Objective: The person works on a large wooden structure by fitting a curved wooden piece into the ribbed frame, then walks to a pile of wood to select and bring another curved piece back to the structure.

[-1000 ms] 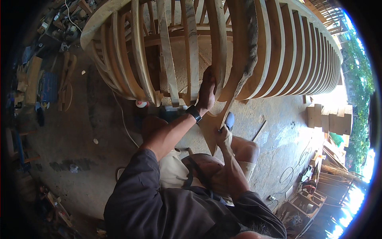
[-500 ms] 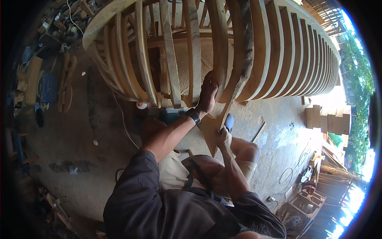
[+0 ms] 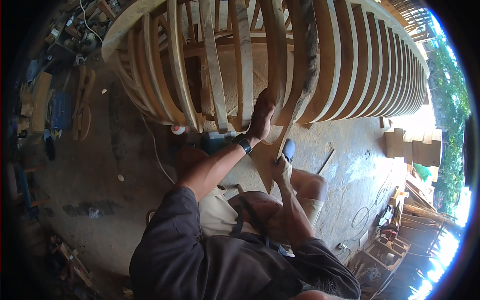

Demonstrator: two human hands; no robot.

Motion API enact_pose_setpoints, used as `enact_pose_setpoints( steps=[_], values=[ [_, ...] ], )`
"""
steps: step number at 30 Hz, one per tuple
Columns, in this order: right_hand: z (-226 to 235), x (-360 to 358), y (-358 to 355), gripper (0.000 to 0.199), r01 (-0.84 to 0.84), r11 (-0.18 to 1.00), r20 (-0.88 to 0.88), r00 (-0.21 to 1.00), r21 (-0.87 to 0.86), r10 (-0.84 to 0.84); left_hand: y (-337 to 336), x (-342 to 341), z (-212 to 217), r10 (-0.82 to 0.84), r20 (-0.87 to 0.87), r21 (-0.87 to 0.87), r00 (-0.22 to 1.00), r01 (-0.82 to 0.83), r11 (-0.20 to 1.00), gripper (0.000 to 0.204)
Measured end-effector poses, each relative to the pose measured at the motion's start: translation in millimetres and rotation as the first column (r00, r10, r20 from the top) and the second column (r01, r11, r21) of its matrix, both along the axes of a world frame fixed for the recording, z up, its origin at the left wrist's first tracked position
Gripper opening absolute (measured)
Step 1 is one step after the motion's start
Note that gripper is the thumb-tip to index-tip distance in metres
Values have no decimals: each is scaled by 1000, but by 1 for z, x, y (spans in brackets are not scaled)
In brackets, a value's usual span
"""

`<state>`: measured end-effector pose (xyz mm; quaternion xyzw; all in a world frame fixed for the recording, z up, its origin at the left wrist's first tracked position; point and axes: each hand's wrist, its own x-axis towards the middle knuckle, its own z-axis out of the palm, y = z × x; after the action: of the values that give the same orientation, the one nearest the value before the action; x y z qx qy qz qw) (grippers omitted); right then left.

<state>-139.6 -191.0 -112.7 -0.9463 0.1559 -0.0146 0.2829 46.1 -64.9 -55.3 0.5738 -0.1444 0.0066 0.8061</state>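
A ribbed wooden frame (image 3: 330, 55) curves in front of a person (image 3: 225, 270), as a rough-edged board (image 3: 299, 95) slants down along its near side, its lower end between the person's knees. A stack of wooden blocks (image 3: 414, 146) sits off to the right. The left hand (image 3: 261, 120) rests beside the board, its fingers' exact hold unclear; the right hand's (image 3: 282, 170) fingers close on the board's lower end. A dark band (image 3: 244, 144) circles the left wrist.

Grey concrete floor (image 3: 110, 186): thin wooden stick (image 3: 327, 162) at right, pale cable (image 3: 156, 156) at left.
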Motion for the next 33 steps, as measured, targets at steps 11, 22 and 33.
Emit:
enact_pose_setpoints(
  steps=[11, 22, 33],
  values=[
    [-1, -2, -6, 25, 38, 999, 7, 999, -24, -37, 10, -7, 21, -45, 61, -34, 997, 47, 998, 62],
    [8, -5, -7, 23, 10, 1000, 95, 995, -28, -8, 1, -2, 18, 65, 66, 71, 996, -70, 995, 79],
    [2, 4, 4, 25, -16, 998, 16, 1000, -58, 16, -1, 2, 29, -6, 51, -91, 999, 11, 996, 117]
  ],
)
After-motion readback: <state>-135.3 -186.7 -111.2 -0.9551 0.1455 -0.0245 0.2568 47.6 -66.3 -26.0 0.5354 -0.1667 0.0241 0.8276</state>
